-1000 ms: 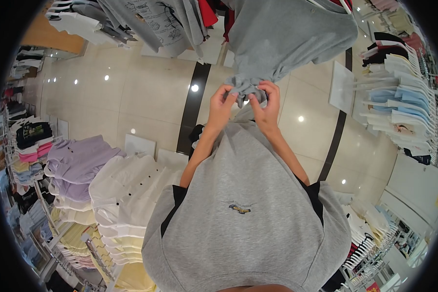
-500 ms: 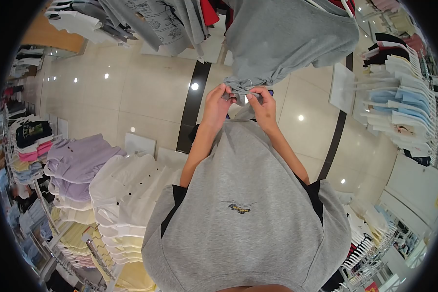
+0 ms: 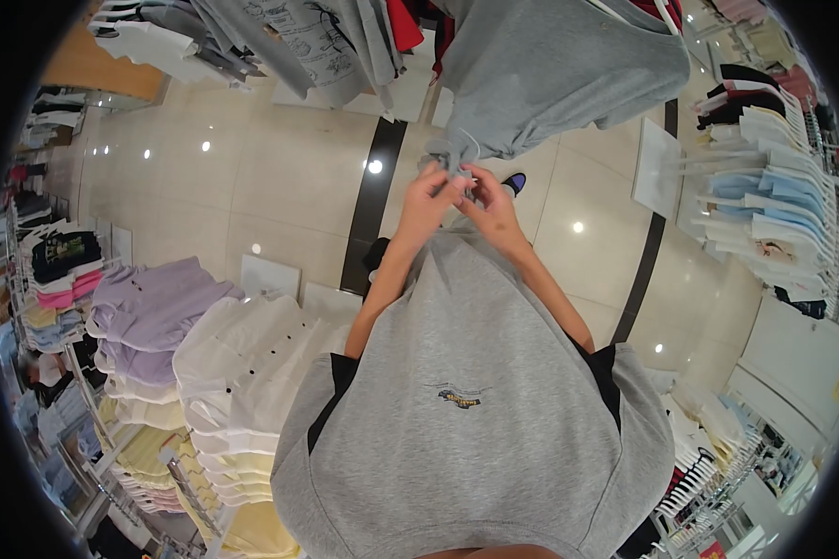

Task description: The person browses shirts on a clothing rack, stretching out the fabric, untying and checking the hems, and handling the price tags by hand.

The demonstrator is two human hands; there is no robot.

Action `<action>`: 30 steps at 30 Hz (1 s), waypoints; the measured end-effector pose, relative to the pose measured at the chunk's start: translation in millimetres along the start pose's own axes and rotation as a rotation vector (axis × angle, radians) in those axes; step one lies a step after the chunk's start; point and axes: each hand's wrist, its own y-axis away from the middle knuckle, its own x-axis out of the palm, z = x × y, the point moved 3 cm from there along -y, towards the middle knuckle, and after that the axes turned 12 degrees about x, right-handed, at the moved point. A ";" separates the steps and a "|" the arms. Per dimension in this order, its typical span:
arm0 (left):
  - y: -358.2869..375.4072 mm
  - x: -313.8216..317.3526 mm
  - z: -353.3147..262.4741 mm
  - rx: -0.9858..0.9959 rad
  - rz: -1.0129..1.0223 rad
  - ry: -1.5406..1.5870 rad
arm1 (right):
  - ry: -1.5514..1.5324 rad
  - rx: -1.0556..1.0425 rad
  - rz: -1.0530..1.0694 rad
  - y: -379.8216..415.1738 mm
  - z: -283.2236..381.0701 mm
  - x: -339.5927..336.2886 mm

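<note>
A grey T-shirt (image 3: 550,74) hangs on a hanger in front of me, its lower end drawn down into a bunch. At that bunched fabric my left hand (image 3: 423,205) is closed, fingers pinching the cloth. Close beside it, my right hand (image 3: 490,212) pinches the same gathered part, and the fingertips of both hands meet there. A thin white cord (image 3: 473,142) loops out just above the fingers. The fingers cover part of the bunch.
More grey shirts (image 3: 319,47) hang at the upper left. Lilac (image 3: 158,298) and white shirts (image 3: 242,359) fill a rack at left. Light blue and white clothes (image 3: 769,200) hang at right. Tiled floor (image 3: 252,168) lies between, with a dark shoe (image 3: 515,183) near my right hand.
My hands have come closer together, fingertips now meeting at the gathered cloth. The cord loop shows higher and more plainly, and more of the shoe is visible.
</note>
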 end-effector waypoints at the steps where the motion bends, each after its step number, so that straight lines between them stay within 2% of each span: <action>1: 0.3 3.9 -3.3 0.000 0.001 0.000 | 0.104 0.020 -0.009 -1.8 -10.9 -3.0; 3: 0.5 11.8 -13.3 0.073 0.028 -0.236 | 0.207 0.040 -0.016 -7.5 -23.9 -11.9; 4: 0.8 12.5 -17.7 0.073 0.026 -0.237 | 0.221 0.104 -0.058 -12.1 -28.1 -18.4; 6: 3.5 5.5 -22.5 -0.049 -0.252 -0.087 | 0.234 0.168 -0.101 -14.8 -31.0 -21.8; 8: 1.1 -3.5 -28.4 0.003 -0.292 -0.144 | -0.012 0.131 -0.156 -14.4 -24.9 -22.2; 10: 1.3 -12.6 -32.7 0.056 -0.333 -0.202 | -0.020 0.150 -0.169 -15.1 -30.0 -23.3; 12: 3.7 -18.4 -32.1 -0.005 -0.381 -0.054 | -0.026 0.168 -0.181 -16.3 -41.5 -29.6; 14: 6.6 -22.2 -24.5 -0.060 -0.387 -0.005 | -0.316 0.333 -0.042 -18.5 -62.2 -38.4; 16: 5.1 -27.9 -25.2 -0.114 -0.393 0.041 | -0.269 0.346 -0.011 -16.0 -56.4 -38.5; 18: 1.2 -29.5 -26.6 -0.255 -0.060 -0.463 | -0.223 0.359 0.017 -10.7 -48.0 -35.1; 19: 2.7 -29.5 -19.8 -0.256 -0.059 -0.463 | -0.054 0.270 -0.012 -8.4 -39.0 -33.1; 20: 4.4 -26.2 -11.9 -0.073 0.037 -0.640 | 0.115 0.179 -0.040 -7.0 -30.9 -31.6; 21: 4.1 -21.3 -11.9 0.114 0.134 -0.812 | 0.115 0.179 -0.040 -6.8 -27.8 -30.7; 22: 4.7 -18.4 -7.1 0.114 0.134 -0.812 | 0.263 -0.045 -0.027 -5.8 -18.9 -28.3; 23: 5.7 -13.5 0.1 0.045 0.108 -0.523 | 0.410 -0.270 -0.013 -3.0 -10.6 -24.8; 24: 6.2 -10.1 4.6 -0.023 0.082 -0.234 | 0.409 -0.269 -0.013 -1.8 -6.9 -23.0; 28: 0.5 -13.6 9.1 0.091 0.193 -0.339 | 0.587 -0.308 0.017 4.0 -4.1 -17.5; 30: 0.3 -15.8 13.4 -0.032 0.256 -0.338 | 0.620 -0.299 0.015 7.0 -11.4 -17.0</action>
